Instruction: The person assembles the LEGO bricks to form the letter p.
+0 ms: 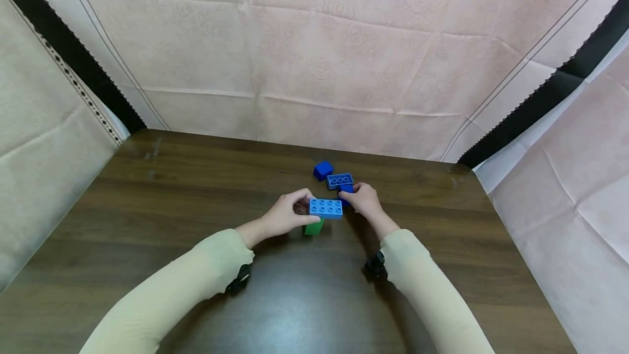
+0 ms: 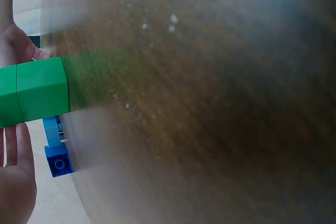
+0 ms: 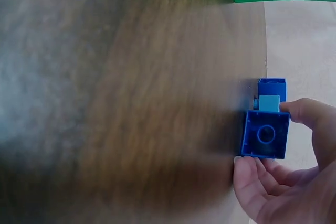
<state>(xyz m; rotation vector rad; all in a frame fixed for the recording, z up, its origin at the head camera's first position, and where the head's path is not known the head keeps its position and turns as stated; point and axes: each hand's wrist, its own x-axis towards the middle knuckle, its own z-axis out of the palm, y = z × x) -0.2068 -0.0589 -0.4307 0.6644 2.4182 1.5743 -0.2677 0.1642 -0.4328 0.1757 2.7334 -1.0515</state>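
Green/blue stack [image 1: 326, 208] gripped wide, L hand [image 1: 285, 214]; R hand [image 1: 364, 201] pinches dk-blue blk [image 3: 265, 135].

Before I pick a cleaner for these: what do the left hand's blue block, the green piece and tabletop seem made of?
Blue block: likely moulded plastic, smooth, with crisp studs. Green piece: probably plastic too, its flat faces smooth. Tabletop: wood or wood-look laminate, judging by grain and sheen.
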